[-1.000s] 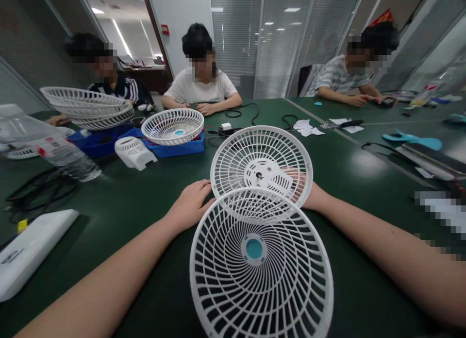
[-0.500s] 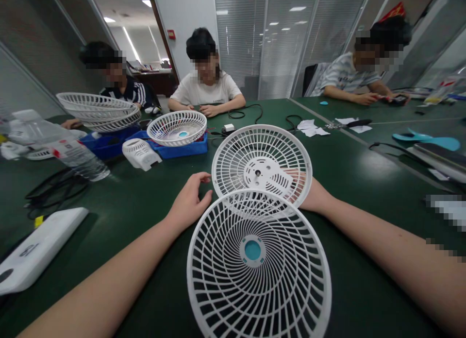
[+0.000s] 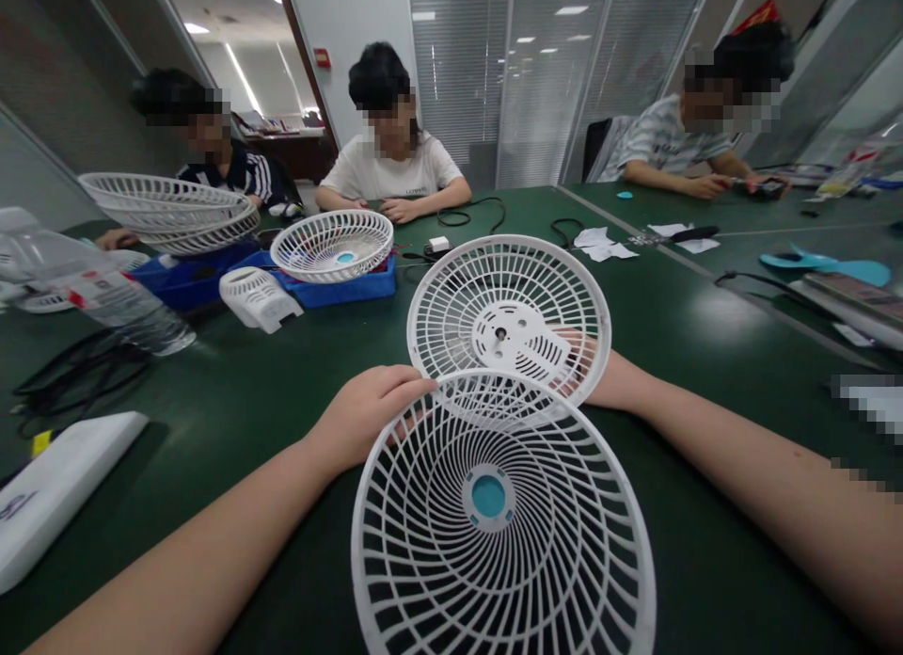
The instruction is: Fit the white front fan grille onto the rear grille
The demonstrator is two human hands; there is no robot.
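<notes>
A round white fan grille (image 3: 489,580) with a blue centre disc is closest to me, tilted, its top edge overlapping a second grille. That second white fan grille (image 3: 444,297) has a slotted motor housing (image 3: 518,340) at its centre and stands tilted towards me. My left hand (image 3: 363,410) is closed on the upper left rim of the near grille, some fingers showing through the slats. Behind the right side of the far grille, my right hand (image 3: 603,368) is closed around the housing's back; its fingers are partly hidden by the slats.
Blue bins (image 3: 353,288) with white grilles (image 3: 331,246) stand at the back left, beside a white housing part (image 3: 258,297). A water bottle (image 3: 134,307), black cable (image 3: 77,373) and white device (image 3: 71,486) lie left. Papers (image 3: 603,246) lie back right. Several people sit across the table.
My left hand has moved from beside the far grille down to the near grille's rim and taken hold of it. The right hand stays behind the far grille.
</notes>
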